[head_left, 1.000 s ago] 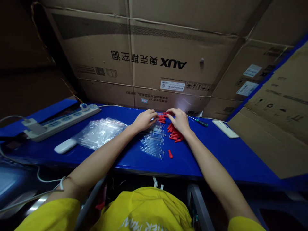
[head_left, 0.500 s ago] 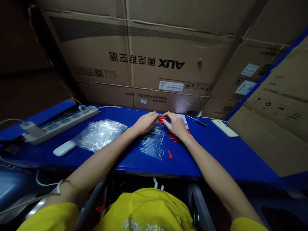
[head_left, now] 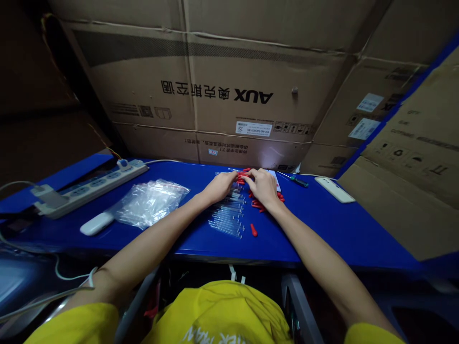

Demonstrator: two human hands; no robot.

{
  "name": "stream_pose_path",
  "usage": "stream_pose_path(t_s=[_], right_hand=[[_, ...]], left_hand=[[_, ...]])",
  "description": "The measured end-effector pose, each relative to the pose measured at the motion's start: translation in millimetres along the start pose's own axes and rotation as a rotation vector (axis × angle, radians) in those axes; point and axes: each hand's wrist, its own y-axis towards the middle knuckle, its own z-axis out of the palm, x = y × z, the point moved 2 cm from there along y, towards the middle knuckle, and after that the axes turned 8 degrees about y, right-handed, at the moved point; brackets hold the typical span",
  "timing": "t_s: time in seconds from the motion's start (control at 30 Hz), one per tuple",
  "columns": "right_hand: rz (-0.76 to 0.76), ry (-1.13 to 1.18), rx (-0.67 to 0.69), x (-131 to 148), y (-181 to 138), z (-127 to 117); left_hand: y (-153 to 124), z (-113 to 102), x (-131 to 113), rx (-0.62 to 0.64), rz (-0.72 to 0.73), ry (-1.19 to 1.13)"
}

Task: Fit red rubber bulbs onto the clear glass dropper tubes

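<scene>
At the back of the blue table my left hand (head_left: 220, 187) is closed, its fingertips pinched at the ends of thin glass dropper tubes (head_left: 226, 217). Opposite it, my right hand (head_left: 263, 186) has thumb and fingers together on a red rubber bulb (head_left: 245, 176). The fingertips of both hands nearly meet, and the exact grip is partly hidden. Many glass tubes lie side by side below my left hand. A pile of red bulbs (head_left: 258, 204) sits under my right wrist, and a single red bulb (head_left: 254, 230) lies nearer the front edge.
Clear plastic bags (head_left: 150, 203) lie to the left beside a white oblong device (head_left: 96, 222) and a power strip (head_left: 95, 186). At the right are a screwdriver (head_left: 299, 181) and a white phone (head_left: 335, 189). Cardboard (head_left: 215, 62) walls the back.
My left hand has shifted slightly down, uncovering tubes and a red bulb behind the hands. My right hand stays in nearly the same spot. The view has tilted a little.
</scene>
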Motion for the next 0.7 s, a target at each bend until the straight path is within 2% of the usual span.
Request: stream_pose_path(t_s=[0.33, 0.7], right_hand=[[0.025, 0.375, -0.054, 0, 9, -9], [0.036, 0.393, -0.258, 9, 5, -16]], left_hand=[[6, -5, 5, -0.101, 0.033, -0.145], [11, -5, -11, -0.122, -0.106, -0.232]])
